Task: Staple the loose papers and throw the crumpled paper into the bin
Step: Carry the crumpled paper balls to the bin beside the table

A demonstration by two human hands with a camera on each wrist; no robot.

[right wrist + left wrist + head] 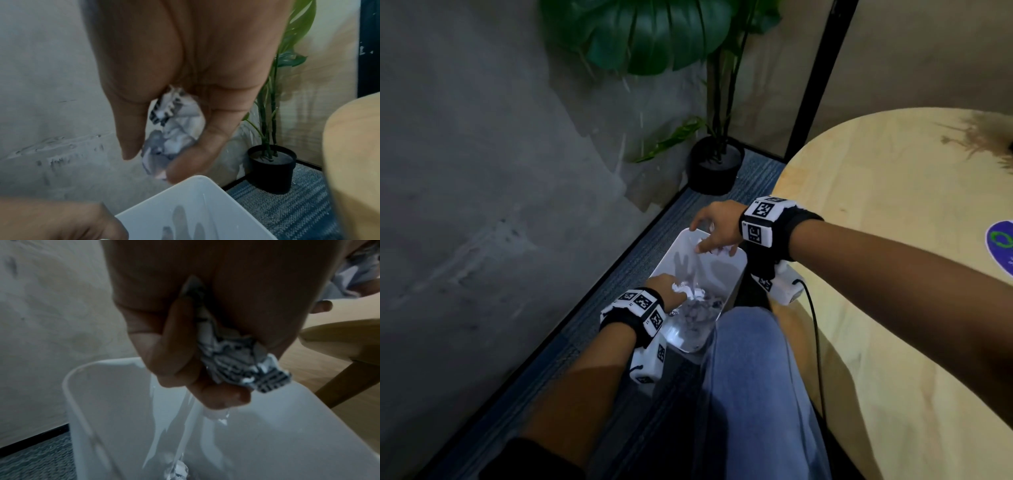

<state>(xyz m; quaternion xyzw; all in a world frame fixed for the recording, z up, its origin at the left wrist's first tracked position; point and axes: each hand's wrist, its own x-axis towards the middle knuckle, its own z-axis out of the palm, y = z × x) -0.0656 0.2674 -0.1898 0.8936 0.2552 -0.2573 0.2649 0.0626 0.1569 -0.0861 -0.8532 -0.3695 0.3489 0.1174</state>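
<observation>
A white rectangular bin (736, 270) stands on the floor between the wall and my leg; it shows as the bin (107, 402) in the left wrist view and the bin (216, 203) in the right wrist view. My left hand (669, 291) hovers over its near half and grips a crumpled printed paper (236, 363), seen in the head view as crumpled paper (688, 292). My right hand (714, 228) hangs over the far rim, fingers curled round a second crumpled paper (176, 131). More crumpled scraps (700, 313) lie in the bin's bottom. No loose sheets or stapler are in view.
A round wooden table (893, 240) fills the right side, with a blue-green sticker (1001, 245) at its edge. A potted plant (717, 168) stands in the corner on blue carpet (756, 178). A grey wall (500, 171) runs along the left. My jeans-clad leg (753, 394) is beside the bin.
</observation>
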